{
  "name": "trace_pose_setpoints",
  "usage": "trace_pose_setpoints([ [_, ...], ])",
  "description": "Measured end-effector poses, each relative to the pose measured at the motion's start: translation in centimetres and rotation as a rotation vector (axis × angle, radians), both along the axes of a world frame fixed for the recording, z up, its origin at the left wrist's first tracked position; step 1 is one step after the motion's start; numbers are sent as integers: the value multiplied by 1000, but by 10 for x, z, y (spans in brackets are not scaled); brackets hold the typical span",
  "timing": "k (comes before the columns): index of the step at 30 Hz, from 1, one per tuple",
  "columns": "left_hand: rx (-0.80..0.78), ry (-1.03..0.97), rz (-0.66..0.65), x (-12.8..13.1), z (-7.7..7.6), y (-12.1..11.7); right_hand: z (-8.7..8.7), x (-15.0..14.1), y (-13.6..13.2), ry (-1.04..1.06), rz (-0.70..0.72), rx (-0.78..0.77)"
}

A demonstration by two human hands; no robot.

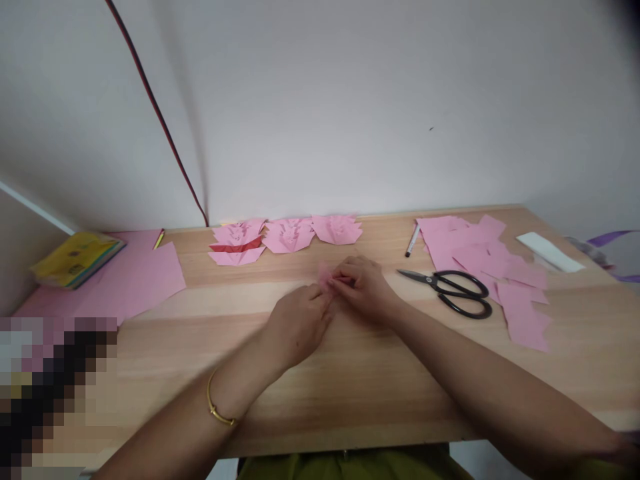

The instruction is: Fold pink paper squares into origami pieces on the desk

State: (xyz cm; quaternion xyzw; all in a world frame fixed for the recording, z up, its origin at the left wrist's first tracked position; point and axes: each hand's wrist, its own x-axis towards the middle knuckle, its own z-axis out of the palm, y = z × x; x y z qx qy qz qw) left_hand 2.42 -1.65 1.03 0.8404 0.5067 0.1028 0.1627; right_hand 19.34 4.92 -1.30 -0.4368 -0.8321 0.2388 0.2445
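Note:
At the middle of the wooden table, my left hand (301, 321) and my right hand (364, 288) meet at a small piece of pink paper (326, 275). Fingers of both hands are pinched on it, and they cover most of its shape. Behind my hands, several folded pink paper pieces with cut edges stand in a row, among them a left stack (237, 256), a middle one (289, 236) and a right one (337, 229). A red strip (236, 245) shows within the left stack. Black-handled scissors (440, 288) lie to the right of my right hand, blades pointing left.
Pink paper scraps (524, 313) lie on the right, beside a marker (413, 240) and a white strip (549, 252). On the left, a yellow packet (80, 257) rests on large pink sheets (155, 280). A dark cable (155, 107) runs down the wall behind the table (320, 400).

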Motion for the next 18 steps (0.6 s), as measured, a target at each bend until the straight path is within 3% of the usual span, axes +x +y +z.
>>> trace_pose_setpoints([
  [7, 7, 143, -44, 2, -3, -1, -1, 1, 1, -60, -71, 22],
  [12, 91, 149, -42, 1, -3, -1, 4, 10, 9, -19, -217, 162],
  [18, 161, 109, -45, 1, -3, 0, 10, 8, 0, -167, 68, 69],
])
